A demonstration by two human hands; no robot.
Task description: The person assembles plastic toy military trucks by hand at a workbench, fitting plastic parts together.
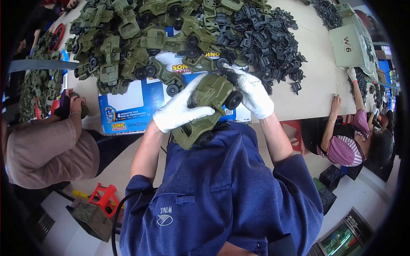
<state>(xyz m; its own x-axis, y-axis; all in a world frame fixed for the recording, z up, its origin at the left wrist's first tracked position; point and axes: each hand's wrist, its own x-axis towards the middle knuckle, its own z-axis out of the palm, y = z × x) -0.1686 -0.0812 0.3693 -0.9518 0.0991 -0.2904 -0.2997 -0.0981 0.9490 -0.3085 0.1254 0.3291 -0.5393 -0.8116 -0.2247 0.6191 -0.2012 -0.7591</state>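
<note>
My left hand (183,110), in a white glove, is closed around an olive-green toy truck (213,90) held tilted over the table's near edge, close to my body. Black wheels (233,100) show on its right side. My right hand (257,94), also gloved in white, bends its fingers round a black plastic part (231,77) at the far end of the truck. Its fingertips partly hide that part, so I cannot tell whether it is fixed to the truck.
Many green toy trucks (109,59) are heaped beyond my hands on blue printed cardboard (141,111). A pile of small black plastic parts (267,47) lies right of them. A pale green bin (348,47) stands far right. Co-workers sit left (47,145) and right (341,147).
</note>
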